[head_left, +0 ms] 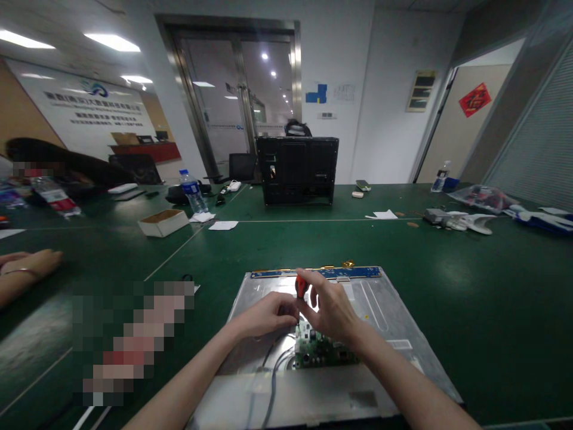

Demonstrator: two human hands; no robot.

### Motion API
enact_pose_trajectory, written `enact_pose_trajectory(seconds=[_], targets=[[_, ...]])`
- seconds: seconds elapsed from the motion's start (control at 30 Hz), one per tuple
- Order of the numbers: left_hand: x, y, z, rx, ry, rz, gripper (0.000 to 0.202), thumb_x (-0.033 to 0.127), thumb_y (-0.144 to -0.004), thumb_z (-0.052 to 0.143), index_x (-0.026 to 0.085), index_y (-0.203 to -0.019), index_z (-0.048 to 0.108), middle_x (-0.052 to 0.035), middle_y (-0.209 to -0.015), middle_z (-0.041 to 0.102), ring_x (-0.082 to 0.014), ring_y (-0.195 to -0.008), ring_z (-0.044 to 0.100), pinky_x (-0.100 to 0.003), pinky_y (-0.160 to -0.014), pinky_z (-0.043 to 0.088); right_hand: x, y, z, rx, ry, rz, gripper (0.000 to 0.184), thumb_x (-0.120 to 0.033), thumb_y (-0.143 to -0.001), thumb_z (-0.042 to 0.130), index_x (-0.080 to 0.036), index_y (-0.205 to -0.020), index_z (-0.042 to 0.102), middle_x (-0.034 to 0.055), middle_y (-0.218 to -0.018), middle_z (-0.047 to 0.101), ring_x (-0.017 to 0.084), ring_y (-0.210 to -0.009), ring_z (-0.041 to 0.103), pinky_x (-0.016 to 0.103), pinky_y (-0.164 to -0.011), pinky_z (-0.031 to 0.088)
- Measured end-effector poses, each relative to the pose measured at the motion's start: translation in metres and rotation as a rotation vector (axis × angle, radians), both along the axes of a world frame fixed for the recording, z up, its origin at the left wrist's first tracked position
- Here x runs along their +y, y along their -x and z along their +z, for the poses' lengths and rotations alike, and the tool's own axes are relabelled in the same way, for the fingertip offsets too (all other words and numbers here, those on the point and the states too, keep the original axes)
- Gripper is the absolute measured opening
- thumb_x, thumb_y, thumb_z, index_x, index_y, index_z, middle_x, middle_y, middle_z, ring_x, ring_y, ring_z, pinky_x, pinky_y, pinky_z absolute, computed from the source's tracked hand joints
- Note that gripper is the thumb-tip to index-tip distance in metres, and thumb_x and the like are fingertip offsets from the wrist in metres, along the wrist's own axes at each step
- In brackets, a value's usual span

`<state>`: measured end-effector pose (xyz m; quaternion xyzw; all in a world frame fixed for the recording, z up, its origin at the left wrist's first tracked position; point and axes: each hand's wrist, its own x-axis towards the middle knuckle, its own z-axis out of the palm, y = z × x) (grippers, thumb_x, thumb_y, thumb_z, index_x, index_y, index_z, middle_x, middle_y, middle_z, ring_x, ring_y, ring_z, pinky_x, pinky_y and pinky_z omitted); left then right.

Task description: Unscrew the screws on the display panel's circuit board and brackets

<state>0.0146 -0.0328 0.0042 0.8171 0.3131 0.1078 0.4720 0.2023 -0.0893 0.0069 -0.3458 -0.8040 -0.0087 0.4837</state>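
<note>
A red and black screwdriver [301,286] stands upright, its handle gripped by the fingers of my right hand [329,304]. Its tip points down at the upper left corner of a green circuit board [320,351]. Close beside the shaft, the fingers of my left hand [272,312] are closed at that corner; what they hold, if anything, is hidden. Under both hands lies a flat silver metal display panel [376,322], with a blue circuit strip [364,272] along its far edge. A grey cable [272,388] runs from near the board toward me.
The panel rests on a green table [483,310]. Beyond it stand a black monitor back [297,170], a small open box [163,223] and a water bottle [193,192]. Another person's hand [33,263] rests at left. Grey parts [456,221] lie far right.
</note>
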Motion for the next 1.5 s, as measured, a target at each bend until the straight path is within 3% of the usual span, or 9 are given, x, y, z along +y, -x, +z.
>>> enact_pose_trajectory(seconds=[0.3, 0.73, 1.0, 1.2, 1.5], targets=[[0.001, 0.000, -0.003, -0.003, 0.036, -0.008, 0.005, 0.020, -0.073, 0.061, 0.017, -0.076, 0.057, 0.0034, -0.069, 0.054, -0.0135, -0.065, 0.048, -0.025, -0.063, 0.039, -0.006, 0.001, 0.008, -0.001, 0.016, 0.009, 0.067, -0.012, -0.086, 0.050, -0.026, -0.147, 0.026, 0.0078, -0.108, 0.065, 0.011, -0.056, 0.058, 0.025, -0.047, 0.045], [-0.002, 0.000, 0.001, -0.023, -0.018, -0.009, 0.008, 0.025, -0.073, 0.060, 0.017, -0.072, 0.057, 0.0011, -0.072, 0.058, -0.0160, -0.070, 0.053, -0.028, -0.067, 0.040, -0.002, 0.001, 0.006, -0.018, -0.043, -0.012, 0.060, -0.016, -0.092, 0.050, -0.027, -0.146, 0.027, 0.0027, -0.092, 0.061, 0.012, -0.053, 0.048, 0.025, -0.045, 0.039], [0.001, 0.000, -0.003, -0.001, -0.021, -0.010, 0.006, 0.022, -0.072, 0.059, 0.017, -0.074, 0.057, 0.0022, -0.070, 0.056, -0.0148, -0.068, 0.051, -0.026, -0.064, 0.038, -0.005, 0.003, 0.008, 0.042, -0.004, 0.017, 0.061, -0.014, -0.089, 0.049, -0.026, -0.146, 0.032, 0.0081, -0.109, 0.063, 0.013, -0.062, 0.057, 0.026, -0.050, 0.047], [0.004, 0.002, -0.009, 0.024, 0.006, -0.027, 0.008, 0.023, -0.075, 0.060, 0.017, -0.080, 0.059, 0.0017, -0.073, 0.058, -0.0154, -0.070, 0.053, -0.026, -0.066, 0.040, -0.004, 0.002, 0.005, 0.041, -0.004, 0.015, 0.065, -0.012, -0.088, 0.047, -0.025, -0.148, 0.027, 0.0066, -0.104, 0.064, 0.011, -0.058, 0.057, 0.024, -0.047, 0.045], [0.002, 0.000, -0.002, -0.011, -0.022, -0.015, 0.006, 0.022, -0.074, 0.059, 0.017, -0.072, 0.058, 0.0014, -0.071, 0.058, -0.0153, -0.069, 0.052, -0.027, -0.066, 0.039, -0.002, 0.002, 0.004, -0.006, -0.034, -0.017, 0.057, -0.018, -0.094, 0.051, -0.027, -0.146, 0.029, 0.0052, -0.098, 0.063, 0.013, -0.060, 0.054, 0.024, -0.047, 0.043]])
